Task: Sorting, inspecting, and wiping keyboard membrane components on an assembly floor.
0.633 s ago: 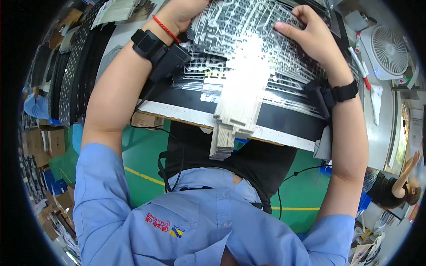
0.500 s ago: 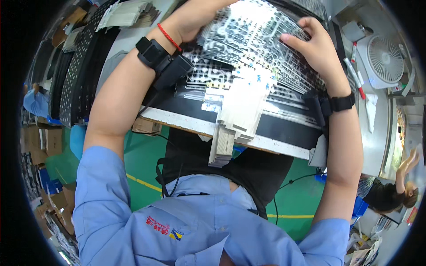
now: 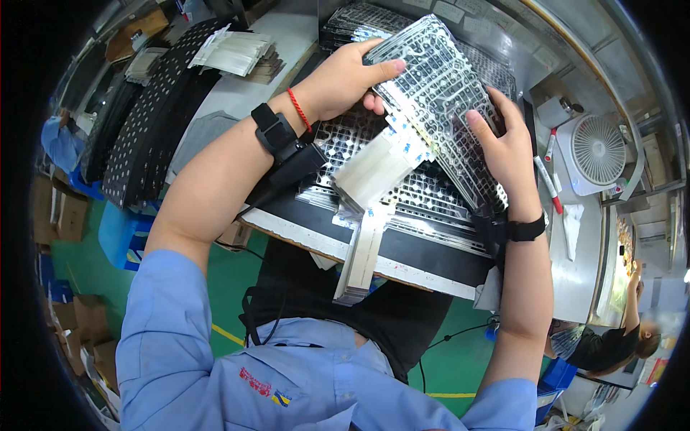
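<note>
Between my two hands is a stack of thin, clear-and-black patterned sheets (image 3: pixel 438 82) that look like keyboard membranes, tilted above the table. My left hand (image 3: pixel 348 80) grips its upper left edge, thumb on top and fingers underneath. My right hand (image 3: pixel 509 144) clasps the right edge, with the thumb lying on the top sheet. Pale flat tails (image 3: pixel 377 169) hang from the stack's near edge. Beneath lies another pile of similar sheets (image 3: pixel 431 197) on the black work surface, its pale tails (image 3: pixel 359 262) jutting past the table's front edge.
A white fan (image 3: pixel 598 151) stands at the right, near several markers (image 3: pixel 548 184). More patterned sheets (image 3: pixel 363 25) sit at the back. Pale strips (image 3: pixel 233 52) and black dotted sheets (image 3: pixel 154 108) occupy the left. Another person (image 3: pixel 600 345) is at far right.
The held stack has lifted and turned clockwise, separating from the pile below. My left hand has come fully into sight on its edge; my right hand has moved lower and slightly left.
</note>
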